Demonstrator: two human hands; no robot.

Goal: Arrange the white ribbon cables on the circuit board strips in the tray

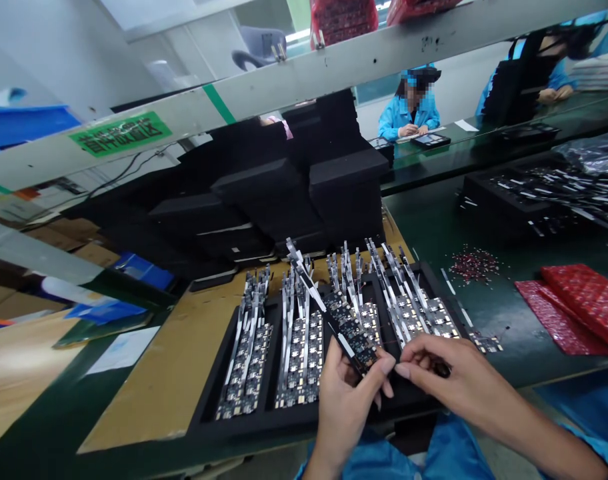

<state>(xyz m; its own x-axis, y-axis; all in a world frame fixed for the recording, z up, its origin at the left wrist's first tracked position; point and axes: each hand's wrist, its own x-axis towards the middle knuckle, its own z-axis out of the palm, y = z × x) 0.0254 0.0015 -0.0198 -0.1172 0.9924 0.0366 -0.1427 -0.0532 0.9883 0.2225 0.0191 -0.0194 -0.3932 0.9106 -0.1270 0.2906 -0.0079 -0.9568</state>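
Observation:
My left hand point(347, 393) grips the lower end of a narrow black circuit board point(351, 323), tilted above the tray. A silver-white flat cable point(304, 277) runs from its upper end. Just right of that end, my right hand point(441, 363) is closed in a pinch, thumb against forefinger. Whatever sits between those fingertips is too small to make out. Beneath both hands lies a black foam tray point(211, 400), with rows of similar circuit boards point(244, 380) in its compartments, their flat cables pointing away from me.
Brown cardboard point(149, 400) lies under the tray. Black foam trays point(264, 193) are stacked behind it. To the right are a pile of small red parts point(474, 265), red bubble wrap point(579, 307) and more cables point(559, 187). A shelf beam point(284, 73) crosses above; a co-worker point(409, 113) sits beyond.

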